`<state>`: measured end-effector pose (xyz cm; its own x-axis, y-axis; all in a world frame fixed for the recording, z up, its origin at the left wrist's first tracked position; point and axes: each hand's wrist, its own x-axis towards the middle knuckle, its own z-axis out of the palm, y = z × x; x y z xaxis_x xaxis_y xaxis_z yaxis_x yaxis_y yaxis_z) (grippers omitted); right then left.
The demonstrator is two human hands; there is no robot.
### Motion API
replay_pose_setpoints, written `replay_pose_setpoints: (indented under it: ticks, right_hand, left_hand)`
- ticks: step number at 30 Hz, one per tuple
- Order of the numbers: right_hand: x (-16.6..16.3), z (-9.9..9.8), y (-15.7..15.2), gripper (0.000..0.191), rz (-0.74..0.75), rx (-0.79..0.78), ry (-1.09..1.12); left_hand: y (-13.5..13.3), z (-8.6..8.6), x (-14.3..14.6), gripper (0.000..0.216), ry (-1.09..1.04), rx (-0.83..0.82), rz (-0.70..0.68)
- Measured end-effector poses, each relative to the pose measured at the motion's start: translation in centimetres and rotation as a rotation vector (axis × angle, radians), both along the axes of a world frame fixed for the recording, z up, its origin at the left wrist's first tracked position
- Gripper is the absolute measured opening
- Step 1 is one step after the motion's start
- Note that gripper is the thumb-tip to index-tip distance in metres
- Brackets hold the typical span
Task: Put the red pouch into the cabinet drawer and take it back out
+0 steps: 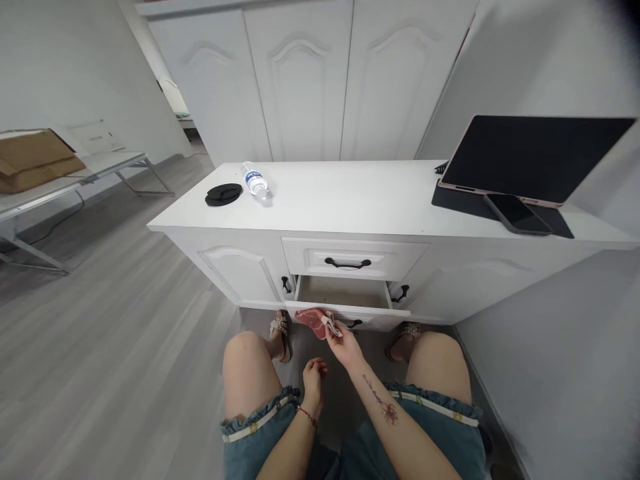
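Observation:
My right hand (341, 343) pinches a red patterned piece of cloth (312, 321) by its pale, folded end. The cloth hangs in front of the pulled-out lower drawer (345, 292), covering part of its front edge; its exact kind I cannot make out. Below and to the left, my left hand (314, 375) rests between my knees with its fingers curled in and nothing visible in them. The inside of the drawer shows a bare wooden-looking bottom. A black handle (354, 324) on the drawer front is partly hidden by my right hand and the cloth.
Above the drawer is a shut one with a black handle (348, 263). On the white cabinet top (345, 200) lie a water bottle (255, 180), a black round object (223, 194), a laptop (535, 157) and a phone (517, 214). A wall (560, 347) stands close on the right.

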<state>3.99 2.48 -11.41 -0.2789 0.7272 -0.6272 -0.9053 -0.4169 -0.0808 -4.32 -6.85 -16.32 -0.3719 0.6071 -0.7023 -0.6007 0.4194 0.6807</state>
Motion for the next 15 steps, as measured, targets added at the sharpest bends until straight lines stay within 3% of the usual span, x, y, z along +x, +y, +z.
replay_pose_setpoints:
  ticks: [5,15]
  right_hand:
    - [3.2,-0.1,0.1,0.028,-0.058,-0.049,0.029]
    - [7.5,1.0,-0.1,0.032,-0.051,0.008,0.03]
  left_hand:
    - [0.2,0.2,0.4,0.011,-0.006,-0.017,-0.021]
    - [0.4,0.2,1.4,0.008,-0.03,0.018,-0.136]
